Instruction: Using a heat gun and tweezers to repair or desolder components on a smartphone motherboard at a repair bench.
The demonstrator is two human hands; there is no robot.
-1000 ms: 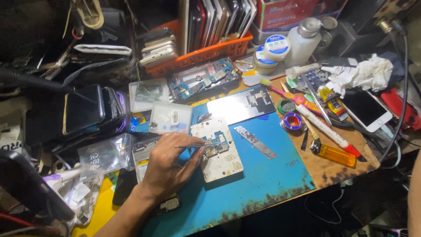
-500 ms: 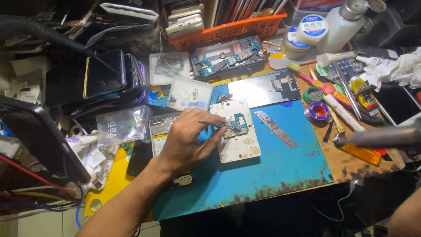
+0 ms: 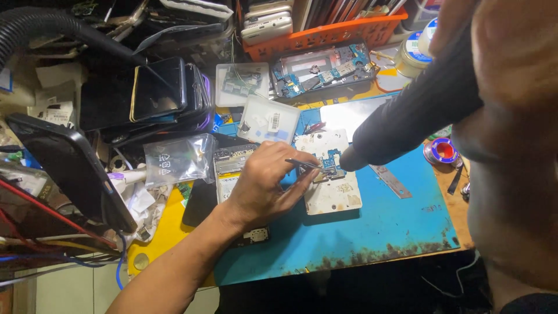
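From the head view, the left hand (image 3: pixel 264 183) pinches thin metal tweezers (image 3: pixel 308 166), tips touching a small blue circuit board (image 3: pixel 332 160) on a white holder plate (image 3: pixel 334 192) just right of it. The right hand (image 3: pixel 494 52), blurred and close, grips a dark hot-air nozzle (image 3: pixel 407 119) aimed at that board above the blue surface (image 3: pixel 395 227).

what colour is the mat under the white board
Blue mat, with brownish worn patches along its front edge; head view.

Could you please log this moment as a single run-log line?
left hand: holds tweezers on circuit board | right hand: holds hot-air nozzle at board | white holder on blue mat
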